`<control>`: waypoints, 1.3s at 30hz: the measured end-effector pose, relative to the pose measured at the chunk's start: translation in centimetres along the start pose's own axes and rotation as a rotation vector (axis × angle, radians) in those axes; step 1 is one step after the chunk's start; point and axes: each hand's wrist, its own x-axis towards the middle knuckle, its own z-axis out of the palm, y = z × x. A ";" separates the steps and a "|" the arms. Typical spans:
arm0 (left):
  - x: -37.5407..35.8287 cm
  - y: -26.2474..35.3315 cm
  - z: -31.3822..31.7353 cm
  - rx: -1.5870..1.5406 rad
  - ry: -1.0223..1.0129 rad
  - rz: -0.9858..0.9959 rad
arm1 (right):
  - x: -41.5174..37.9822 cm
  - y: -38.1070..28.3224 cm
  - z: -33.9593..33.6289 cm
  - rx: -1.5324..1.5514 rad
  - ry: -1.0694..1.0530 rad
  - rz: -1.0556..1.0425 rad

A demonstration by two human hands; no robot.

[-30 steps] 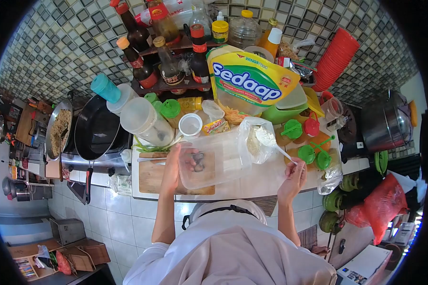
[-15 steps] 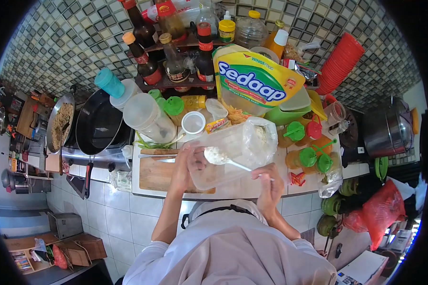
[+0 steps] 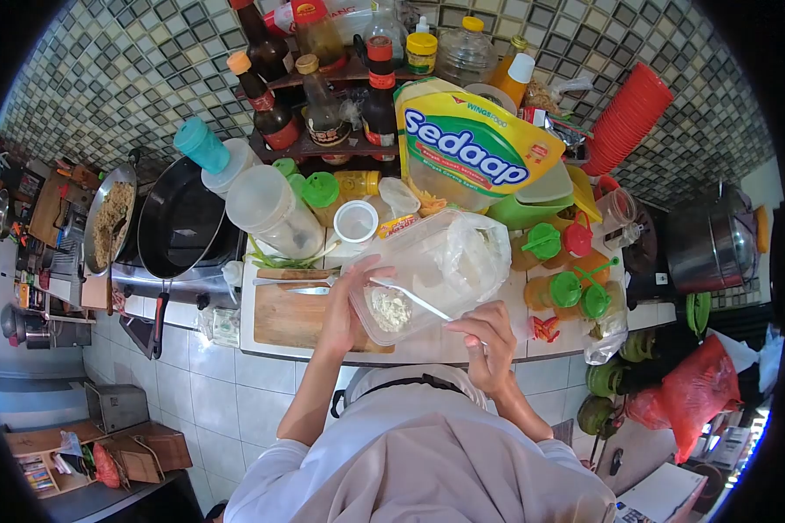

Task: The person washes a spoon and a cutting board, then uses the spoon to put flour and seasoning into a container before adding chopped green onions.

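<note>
My left hand (image 3: 347,301) grips the left end of a clear plastic container (image 3: 422,277), tilted over the counter. In its near left corner lies a small heap of white powder (image 3: 390,312). At the container's right end is a clear plastic bag (image 3: 477,257) with white stuff in it. Between the fingers of my right hand (image 3: 487,342) is the handle of a white spoon (image 3: 421,302). Its head reaches into the container above the powder, close to my left fingers, and is partly hard to make out.
A wooden cutting board (image 3: 292,315) with a knife (image 3: 308,290) lies on the left. Behind the container stand a white cup (image 3: 356,222) and a yellow Sedaap pouch (image 3: 471,144). Green-lidded jars (image 3: 565,289) are on the right, a black frying pan (image 3: 181,222) on the stove.
The spoon's load of white powder has been tipped into the container's near left corner. My right hand has turned and shifted slightly left and down.
</note>
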 end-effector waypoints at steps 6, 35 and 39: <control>0.0 0.5 0.4 0.052 0.027 0.031 | -0.6 0.3 -0.2 0.145 0.242 0.101; -0.6 1.9 -3.4 -0.173 0.101 0.161 | -2.9 8.4 -1.0 -0.222 0.193 0.403; -0.5 1.5 -3.3 -0.088 0.051 0.101 | -3.7 9.0 -0.4 -0.132 0.291 0.460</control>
